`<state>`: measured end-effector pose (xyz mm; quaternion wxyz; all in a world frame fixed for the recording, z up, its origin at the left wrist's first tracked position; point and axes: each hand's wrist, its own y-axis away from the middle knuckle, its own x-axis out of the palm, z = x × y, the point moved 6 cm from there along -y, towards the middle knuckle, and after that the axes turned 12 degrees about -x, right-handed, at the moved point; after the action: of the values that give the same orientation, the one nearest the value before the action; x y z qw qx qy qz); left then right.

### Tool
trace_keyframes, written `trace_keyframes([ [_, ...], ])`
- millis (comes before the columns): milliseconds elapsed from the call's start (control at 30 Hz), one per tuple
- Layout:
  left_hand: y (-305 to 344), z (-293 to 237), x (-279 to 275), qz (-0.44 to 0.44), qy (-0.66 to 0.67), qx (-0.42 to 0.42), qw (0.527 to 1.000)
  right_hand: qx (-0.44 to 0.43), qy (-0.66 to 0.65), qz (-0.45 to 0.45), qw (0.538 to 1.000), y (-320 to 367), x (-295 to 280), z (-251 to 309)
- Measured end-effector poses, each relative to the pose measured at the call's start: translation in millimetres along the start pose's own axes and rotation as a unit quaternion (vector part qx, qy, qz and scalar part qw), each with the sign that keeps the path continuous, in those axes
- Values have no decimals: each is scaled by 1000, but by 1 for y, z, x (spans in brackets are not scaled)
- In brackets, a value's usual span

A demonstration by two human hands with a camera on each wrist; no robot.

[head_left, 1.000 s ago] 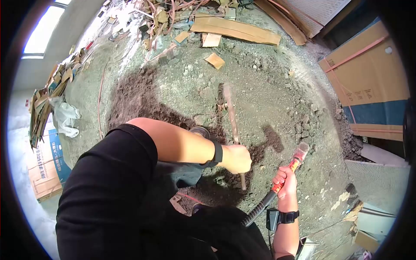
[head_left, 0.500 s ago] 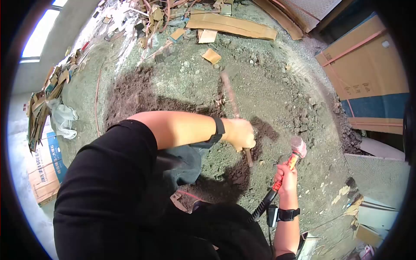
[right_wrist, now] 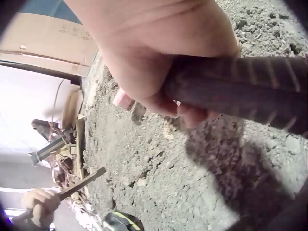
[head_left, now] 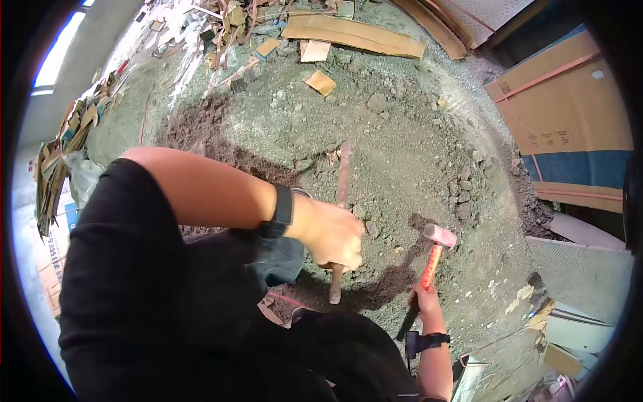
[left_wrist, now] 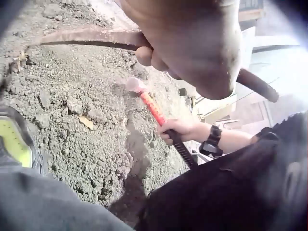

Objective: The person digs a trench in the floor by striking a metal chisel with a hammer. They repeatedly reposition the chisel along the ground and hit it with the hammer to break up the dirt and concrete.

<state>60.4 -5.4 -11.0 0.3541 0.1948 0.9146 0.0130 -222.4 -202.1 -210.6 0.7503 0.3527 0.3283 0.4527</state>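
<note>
In the head view my left hand [head_left: 333,234] grips a rusty steel chisel [head_left: 345,167] around its middle. The chisel's flattened end points away from me toward a dark gap in the dirt, while its round butt [head_left: 335,295] sticks out below the fist. My right hand [head_left: 426,303] holds a club hammer by its red and black handle [head_left: 432,264], head [head_left: 440,234] up and away from the chisel. From the left wrist, the chisel [left_wrist: 96,37] looks slightly bent toward its flat end. The right wrist view has the black grip [right_wrist: 240,89] close up inside the fist.
Loose grey soil and rubble [head_left: 402,161] cover the ground. Cardboard strips [head_left: 355,35] and scrap lie at the far side. A large cardboard box [head_left: 569,114] stands at right, white panels [head_left: 579,335] below it. A shoe [left_wrist: 17,139] is beside the work spot.
The left hand lifted the chisel, swung its butt right, then brought it back left and nearer me. The hammer has turned more upright, its head moving left; more red handle shows above the right hand.
</note>
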Motion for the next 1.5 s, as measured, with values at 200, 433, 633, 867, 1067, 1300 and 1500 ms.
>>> trace_keyframes([
  [200,73,24,-64,-138,90,-143,976,-157,477,-176,847,18,-39,81],
  [433,190,71,-95,-402,190,-498,744,-395,310,-89,860,21,60,221],
  [633,214,87,-68,-528,194,-524,639,-468,353,-23,810,-15,221,294],
  [867,214,83,-62,-500,170,-533,661,-425,539,91,722,-88,354,280],
  [1067,221,78,-67,-508,203,-516,659,-446,634,106,622,-74,233,252],
  [1300,224,90,-70,-506,215,-531,644,-257,689,100,671,-38,90,216],
  [1500,219,91,-76,-547,183,-529,623,-176,439,99,876,-14,48,222],
])
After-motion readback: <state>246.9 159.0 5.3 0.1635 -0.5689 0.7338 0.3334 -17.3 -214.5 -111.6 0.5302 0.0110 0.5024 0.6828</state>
